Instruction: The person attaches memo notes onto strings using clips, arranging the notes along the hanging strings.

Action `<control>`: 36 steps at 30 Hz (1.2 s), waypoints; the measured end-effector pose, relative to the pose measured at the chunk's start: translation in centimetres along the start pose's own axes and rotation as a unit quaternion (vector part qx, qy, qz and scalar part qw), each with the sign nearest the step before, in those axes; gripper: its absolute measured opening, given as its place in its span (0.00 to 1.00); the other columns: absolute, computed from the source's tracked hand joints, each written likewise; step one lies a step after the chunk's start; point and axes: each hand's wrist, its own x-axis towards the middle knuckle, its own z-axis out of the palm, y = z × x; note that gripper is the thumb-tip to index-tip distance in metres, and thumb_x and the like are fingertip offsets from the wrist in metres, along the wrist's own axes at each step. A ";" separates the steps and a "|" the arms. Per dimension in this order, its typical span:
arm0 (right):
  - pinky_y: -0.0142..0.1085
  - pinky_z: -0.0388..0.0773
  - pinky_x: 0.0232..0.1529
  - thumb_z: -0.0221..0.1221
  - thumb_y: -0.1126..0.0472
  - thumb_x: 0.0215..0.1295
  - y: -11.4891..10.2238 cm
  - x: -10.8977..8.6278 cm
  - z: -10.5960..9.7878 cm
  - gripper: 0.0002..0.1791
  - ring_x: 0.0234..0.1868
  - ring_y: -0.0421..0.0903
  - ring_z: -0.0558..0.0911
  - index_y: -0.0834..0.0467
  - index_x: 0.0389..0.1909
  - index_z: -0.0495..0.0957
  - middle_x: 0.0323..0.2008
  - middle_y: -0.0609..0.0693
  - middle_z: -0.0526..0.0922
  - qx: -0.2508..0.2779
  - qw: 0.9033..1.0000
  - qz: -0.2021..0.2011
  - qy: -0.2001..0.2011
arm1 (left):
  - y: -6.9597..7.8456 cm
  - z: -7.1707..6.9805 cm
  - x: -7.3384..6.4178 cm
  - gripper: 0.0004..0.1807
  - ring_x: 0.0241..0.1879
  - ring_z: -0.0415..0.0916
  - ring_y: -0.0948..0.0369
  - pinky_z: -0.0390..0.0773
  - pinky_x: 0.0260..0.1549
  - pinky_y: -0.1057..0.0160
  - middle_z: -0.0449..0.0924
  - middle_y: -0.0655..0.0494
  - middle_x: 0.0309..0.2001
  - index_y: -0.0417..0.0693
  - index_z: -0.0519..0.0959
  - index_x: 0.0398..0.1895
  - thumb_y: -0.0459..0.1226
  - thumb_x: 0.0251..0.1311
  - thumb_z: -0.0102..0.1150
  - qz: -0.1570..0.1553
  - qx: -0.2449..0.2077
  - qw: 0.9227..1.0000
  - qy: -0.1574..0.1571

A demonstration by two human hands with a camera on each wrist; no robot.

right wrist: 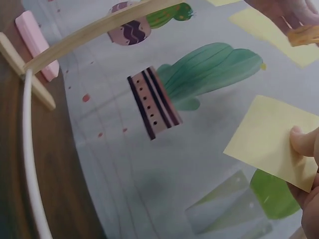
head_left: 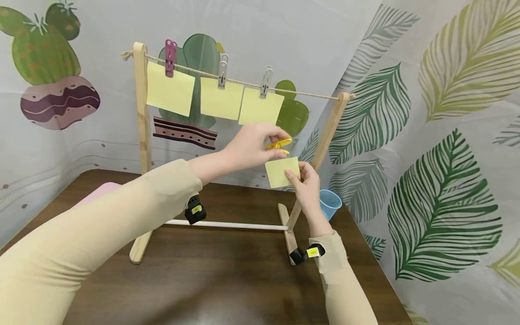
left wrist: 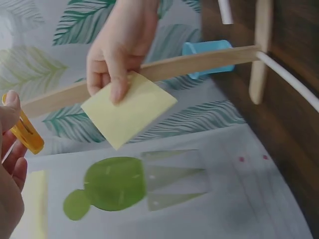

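Note:
My left hand (head_left: pixel 256 145) pinches a yellow clothespin (head_left: pixel 279 143) between thumb and fingers, just below the rope. Close to it on the right, my right hand (head_left: pixel 309 187) holds a yellow sticky note (head_left: pixel 280 172) by its right side, thumb on the front. In the left wrist view the note (left wrist: pixel 130 110) appears apart from the clothespin (left wrist: pixel 27 132). Above the hands, a rope (head_left: pixel 310 94) carries three more yellow notes. A purple clothespin (head_left: pixel 170 58) clips the left one, and grey clothespins (head_left: pixel 222 71) clip the other two.
The rope runs between two posts of a wooden stand (head_left: pixel 142 108), joined low down by a white rod (head_left: pixel 227 225). A blue mesh basket (head_left: pixel 330 203) stands behind the right post. Behind the left sleeve a pink tray-like object (head_left: pixel 99 192) shows partly on the dark table (head_left: pixel 227 280).

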 end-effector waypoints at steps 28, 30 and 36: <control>0.26 0.78 0.36 0.62 0.70 0.63 -5.5 6.0 1.0 0.08 0.33 0.37 0.79 0.61 0.41 0.74 0.32 0.47 0.81 0.148 0.983 -0.054 0.091 | 3.5 -3.6 8.8 0.18 0.41 0.81 0.63 0.75 0.40 0.74 0.87 0.51 0.46 0.43 0.84 0.51 0.35 0.56 0.70 -0.043 -0.079 0.992 0.090; 0.26 0.77 0.35 0.61 0.71 0.63 -5.7 6.3 1.1 0.07 0.32 0.37 0.79 0.60 0.39 0.74 0.32 0.46 0.81 0.157 0.981 -0.059 0.095 | 3.6 -3.5 9.1 0.17 0.40 0.82 0.63 0.77 0.39 0.74 0.87 0.51 0.47 0.43 0.84 0.51 0.35 0.57 0.69 -0.061 -0.098 0.988 0.104; 0.26 0.77 0.35 0.60 0.72 0.64 -6.3 6.8 1.2 0.08 0.32 0.37 0.79 0.58 0.38 0.74 0.31 0.45 0.80 0.175 0.976 -0.065 0.108 | 3.7 -3.1 9.8 0.17 0.42 0.84 0.66 0.78 0.42 0.76 0.87 0.51 0.47 0.44 0.83 0.52 0.34 0.59 0.67 -0.114 -0.161 0.969 0.150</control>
